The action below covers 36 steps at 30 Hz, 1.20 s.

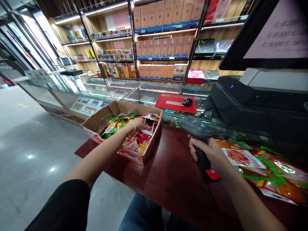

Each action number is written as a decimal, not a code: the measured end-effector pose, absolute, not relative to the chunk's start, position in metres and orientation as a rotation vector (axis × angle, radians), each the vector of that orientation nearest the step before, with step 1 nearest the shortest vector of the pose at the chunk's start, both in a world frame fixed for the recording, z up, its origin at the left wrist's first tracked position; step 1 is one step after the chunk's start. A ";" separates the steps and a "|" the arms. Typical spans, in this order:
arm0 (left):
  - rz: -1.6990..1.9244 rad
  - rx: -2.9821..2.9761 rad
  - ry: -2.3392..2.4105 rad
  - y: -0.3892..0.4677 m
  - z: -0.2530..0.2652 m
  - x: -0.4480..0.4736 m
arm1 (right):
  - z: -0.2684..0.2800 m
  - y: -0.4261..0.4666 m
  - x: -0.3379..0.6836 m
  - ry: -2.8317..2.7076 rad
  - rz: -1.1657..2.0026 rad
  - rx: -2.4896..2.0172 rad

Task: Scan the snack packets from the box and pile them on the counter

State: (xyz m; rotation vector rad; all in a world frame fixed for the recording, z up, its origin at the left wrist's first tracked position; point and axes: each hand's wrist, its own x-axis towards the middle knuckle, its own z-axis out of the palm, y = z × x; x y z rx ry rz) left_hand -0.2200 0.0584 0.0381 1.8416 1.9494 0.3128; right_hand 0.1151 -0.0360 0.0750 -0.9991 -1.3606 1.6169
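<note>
My left hand [138, 123] reaches down into an open cardboard box [151, 149] filled with small, colourful snack packets [131, 137]. Its fingers are bent and closed on a white-and-red snack packet [150, 128]; the fingertips are partly hidden. In my right hand [211, 150] is a black barcode scanner [198, 128], gripped by its handle, with a blue light showing on top. The scanner is held above the dark red wooden table [166, 173], its head turned toward the box. Several larger snack bags [271, 166] lie in a pile right of my right hand.
A glass display counter [134, 89] runs behind the box. On it lie a red mouse pad [166, 102] and a black mouse [187, 101]. Black equipment [250, 102] and a monitor [264, 35] stand at right. Shelves with boxed goods [166, 48] line the wall.
</note>
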 end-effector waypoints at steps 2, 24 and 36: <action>0.445 1.698 1.853 0.057 0.039 -0.224 | 0.077 -0.037 0.116 -1.362 1.607 -0.999; 0.571 1.341 1.698 0.043 0.061 -0.232 | 0.090 -0.041 0.123 -1.362 1.539 -0.981; 0.945 1.602 1.340 0.030 0.121 -0.185 | 0.099 -0.034 0.143 -1.284 1.465 -0.888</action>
